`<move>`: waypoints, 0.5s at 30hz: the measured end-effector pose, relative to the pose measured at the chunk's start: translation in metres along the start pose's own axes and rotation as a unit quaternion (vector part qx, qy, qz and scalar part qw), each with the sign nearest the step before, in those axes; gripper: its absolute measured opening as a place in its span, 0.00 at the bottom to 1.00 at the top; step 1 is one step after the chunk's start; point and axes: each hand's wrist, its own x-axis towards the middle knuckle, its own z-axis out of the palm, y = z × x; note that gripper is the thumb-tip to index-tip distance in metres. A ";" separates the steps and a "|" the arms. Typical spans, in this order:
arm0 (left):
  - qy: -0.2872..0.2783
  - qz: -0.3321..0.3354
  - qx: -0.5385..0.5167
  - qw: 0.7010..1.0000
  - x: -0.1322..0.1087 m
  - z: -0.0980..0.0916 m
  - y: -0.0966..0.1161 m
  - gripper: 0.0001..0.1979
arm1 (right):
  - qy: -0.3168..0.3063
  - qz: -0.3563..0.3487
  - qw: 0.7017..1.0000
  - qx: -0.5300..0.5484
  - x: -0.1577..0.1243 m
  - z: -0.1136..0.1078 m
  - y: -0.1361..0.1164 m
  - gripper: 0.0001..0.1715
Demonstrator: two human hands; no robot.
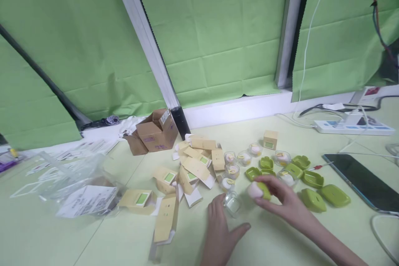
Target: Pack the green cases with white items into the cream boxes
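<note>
My right hand (277, 197) pinches a small green piece (266, 191) with a soft-looking white-pink rounded end (254, 190), held just above the table. My left hand (221, 232) rests low on the table, thumb spread away from the fingers. Its fingertips lie beside a clear plastic cup (232, 204); whether they touch it I cannot tell. Behind the hands stand several clear cups with pale pink-white contents and yellow marks, one of them a cup (227, 183). Around my right hand lie green trays (312, 179) and green lids (335, 195).
Left of the cups lies a pile of opened beige cartons (196, 167). A closed small box (270, 139) stands behind. Farther out are a brown cardboard box (157, 131), a clear plastic bag (81, 183), a phone (366, 181) and a power strip (352, 128) with cables.
</note>
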 end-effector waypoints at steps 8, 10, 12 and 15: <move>-0.062 0.008 -0.062 0.996 -0.008 0.014 -0.003 0.24 | -0.204 -0.109 0.959 -0.162 0.005 0.028 -0.026 0.28; -0.058 0.001 -0.071 0.996 -0.012 0.013 -0.006 0.25 | -0.227 -0.115 0.948 -0.191 0.004 0.028 -0.027 0.24; -0.059 0.002 -0.077 0.995 -0.014 0.013 -0.007 0.24 | -0.244 -0.120 0.941 -0.203 0.003 0.027 -0.028 0.23; -0.062 0.021 -0.070 0.995 -0.013 0.015 -0.007 0.21 | -0.258 -0.128 0.935 -0.210 0.002 0.025 -0.031 0.26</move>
